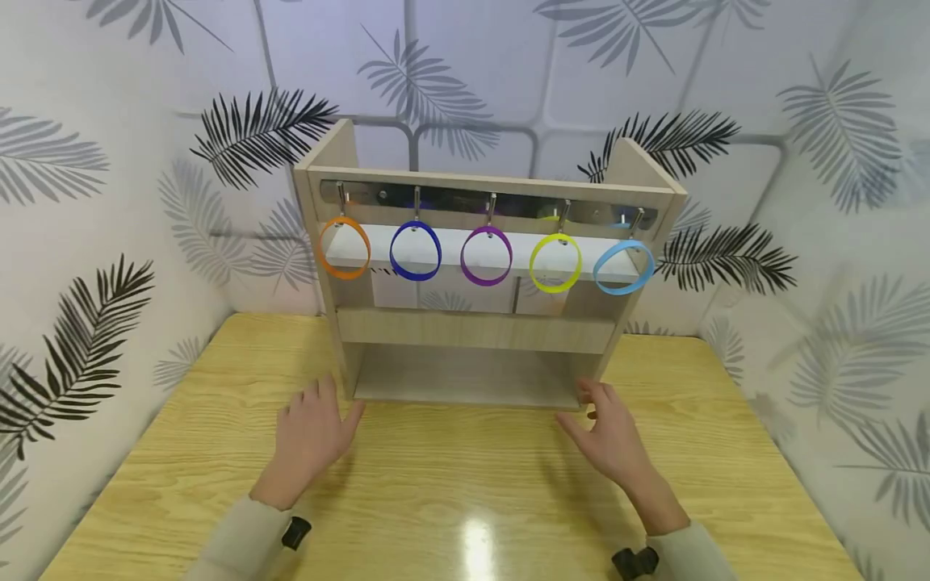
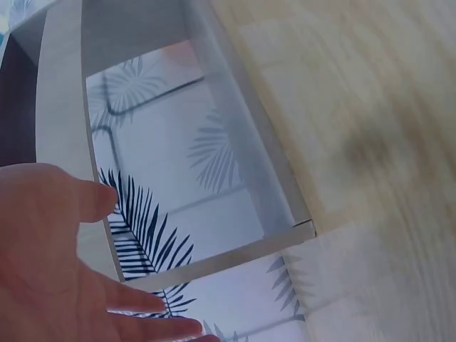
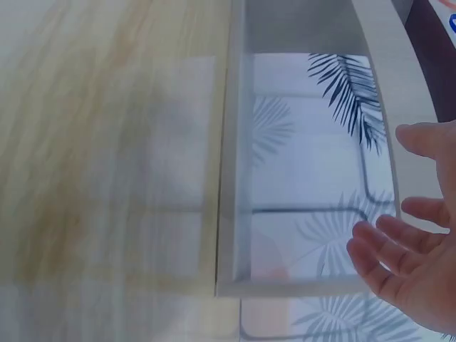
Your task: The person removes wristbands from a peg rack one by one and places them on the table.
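Observation:
A pale wooden shelf rack (image 1: 472,329) stands on the table against the wall. Along its top, a metal strip with hooks carries several thin rings in a row: orange (image 1: 345,275), dark blue (image 1: 416,277), purple (image 1: 487,282), yellow (image 1: 555,288) and light blue (image 1: 625,289). My left hand (image 1: 311,432) is beside the rack's lower left corner, fingers extended and thumb spread towards it. At the lower right corner, my right hand (image 1: 610,432) has loosely bent fingers and holds nothing. Both wrist views show the left palm (image 2: 43,263) and right fingers (image 3: 399,256) beside the rack's frame.
The yellow wood-grain table (image 1: 436,484) extends in front of the rack and to both sides. Leaf-patterned wall covering (image 1: 465,48) rises behind and on both sides. Each wrist wears a small black device, such as the one (image 1: 295,532) at the left sleeve.

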`<state>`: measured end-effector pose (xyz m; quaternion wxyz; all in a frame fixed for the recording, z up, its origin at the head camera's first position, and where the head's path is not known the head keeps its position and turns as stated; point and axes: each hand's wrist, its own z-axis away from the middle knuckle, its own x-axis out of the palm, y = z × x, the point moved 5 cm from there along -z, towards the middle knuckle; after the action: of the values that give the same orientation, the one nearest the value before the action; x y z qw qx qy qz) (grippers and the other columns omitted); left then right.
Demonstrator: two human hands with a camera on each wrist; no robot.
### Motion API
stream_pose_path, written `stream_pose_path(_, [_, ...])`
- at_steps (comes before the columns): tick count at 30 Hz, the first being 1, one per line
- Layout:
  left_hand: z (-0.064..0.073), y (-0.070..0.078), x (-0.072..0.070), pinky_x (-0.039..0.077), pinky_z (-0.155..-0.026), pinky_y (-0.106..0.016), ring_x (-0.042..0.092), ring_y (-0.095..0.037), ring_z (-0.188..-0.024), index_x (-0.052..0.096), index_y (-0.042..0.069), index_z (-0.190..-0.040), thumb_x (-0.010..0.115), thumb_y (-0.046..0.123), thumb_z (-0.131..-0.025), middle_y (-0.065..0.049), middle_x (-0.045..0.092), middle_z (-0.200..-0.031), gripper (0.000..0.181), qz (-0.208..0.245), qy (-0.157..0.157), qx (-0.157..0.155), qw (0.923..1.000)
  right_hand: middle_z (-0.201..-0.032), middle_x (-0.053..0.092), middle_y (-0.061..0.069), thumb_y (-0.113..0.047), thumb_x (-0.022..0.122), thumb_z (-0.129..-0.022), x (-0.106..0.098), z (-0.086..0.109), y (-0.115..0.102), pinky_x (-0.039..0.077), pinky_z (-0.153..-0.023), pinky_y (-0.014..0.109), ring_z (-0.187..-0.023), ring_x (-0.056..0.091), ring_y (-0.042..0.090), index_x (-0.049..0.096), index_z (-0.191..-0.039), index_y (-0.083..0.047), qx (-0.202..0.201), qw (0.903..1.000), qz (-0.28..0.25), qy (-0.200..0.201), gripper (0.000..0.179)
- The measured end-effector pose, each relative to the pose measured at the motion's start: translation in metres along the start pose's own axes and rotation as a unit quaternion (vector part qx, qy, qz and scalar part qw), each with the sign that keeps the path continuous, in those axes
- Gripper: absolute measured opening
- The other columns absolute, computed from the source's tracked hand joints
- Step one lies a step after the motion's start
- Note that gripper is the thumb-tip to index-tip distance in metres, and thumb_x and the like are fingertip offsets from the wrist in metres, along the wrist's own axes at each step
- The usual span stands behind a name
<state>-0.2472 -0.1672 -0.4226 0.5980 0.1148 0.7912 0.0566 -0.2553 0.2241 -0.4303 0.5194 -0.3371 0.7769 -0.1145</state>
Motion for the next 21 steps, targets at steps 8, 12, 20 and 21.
stream_pose_path(8, [-0.02, -0.009, -0.012, 0.048, -0.07, -0.056, 0.054, -0.052, -0.097, 0.033, -0.019, -0.132, 0.045, 0.041, -0.096, -0.039, 0.049, -0.115, 0.071, 0.08, 0.004, -0.025, 0.9964, -0.116, 0.057, 0.018, -0.016, 0.073, -0.084, 0.004, -0.011, -0.025, 0.05, -0.074, 0.046, -0.095, 0.058, 0.032, 0.05, -0.128, 0.002, -0.022, 0.998, -0.059, -0.008, 0.053])
stream_pose_path(12, [-0.031, -0.011, -0.02, 0.048, -0.071, -0.057, 0.053, -0.052, -0.099, 0.029, -0.019, -0.135, 0.041, 0.043, -0.097, -0.039, 0.048, -0.118, 0.074, 0.094, 0.022, -0.041, 0.9945, -0.114, 0.057, 0.015, -0.015, 0.074, -0.083, 0.007, -0.017, -0.038, 0.05, -0.075, 0.043, -0.095, 0.058, 0.03, 0.052, -0.125, 0.001, -0.037, 0.9968, -0.069, -0.014, 0.051])
stream_pose_path(20, [-0.054, -0.012, -0.039, 0.044, -0.081, -0.056, 0.052, -0.045, -0.108, 0.03, -0.012, -0.139, 0.037, 0.043, -0.098, -0.031, 0.047, -0.126, 0.069, 0.165, 0.047, -0.052, 0.9839, -0.109, 0.058, 0.01, -0.014, 0.075, -0.081, 0.014, -0.027, -0.059, 0.051, -0.074, 0.039, -0.095, 0.058, 0.026, 0.053, -0.123, 0.0, -0.081, 0.9934, -0.079, -0.019, 0.049])
stream_pose_path(21, [-0.057, -0.011, -0.042, 0.044, -0.081, -0.055, 0.053, -0.044, -0.108, 0.031, -0.01, -0.139, 0.037, 0.044, -0.098, -0.03, 0.047, -0.126, 0.068, 0.182, 0.049, -0.049, 0.9809, -0.109, 0.058, 0.009, -0.014, 0.075, -0.081, 0.015, -0.028, -0.062, 0.051, -0.073, 0.039, -0.095, 0.058, 0.025, 0.053, -0.123, -0.001, -0.086, 0.9929, -0.08, -0.019, 0.049])
